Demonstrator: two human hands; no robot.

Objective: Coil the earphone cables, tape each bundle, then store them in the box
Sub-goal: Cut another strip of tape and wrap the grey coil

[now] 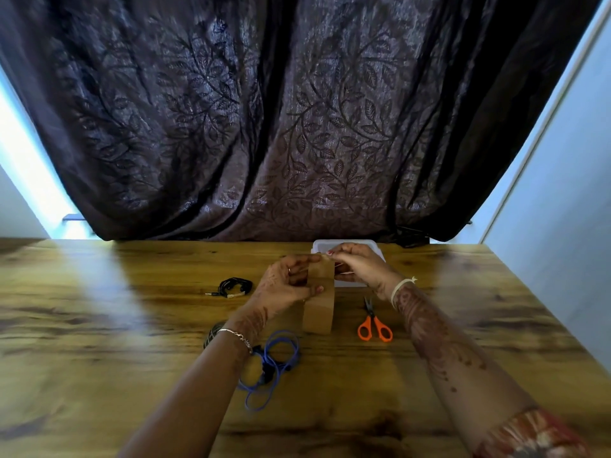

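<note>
My left hand [284, 287] grips a brown tape roll [319, 302] held upright above the table. My right hand [358, 264] pinches the tape's free end at the top of the roll. A black earphone cable [233, 287], coiled and bound with a strip of tape, lies to the left of my hands. A blue earphone cable [274, 365] lies in loose loops near my left forearm. The white plastic box [347, 246] sits behind my hands, partly hidden by them.
Orange-handled scissors [373, 322] lie shut to the right of the tape roll. A dark round object [213, 332] peeks out beside my left wrist. A dark leaf-patterned curtain [297, 127] hangs behind the wooden table [99, 325].
</note>
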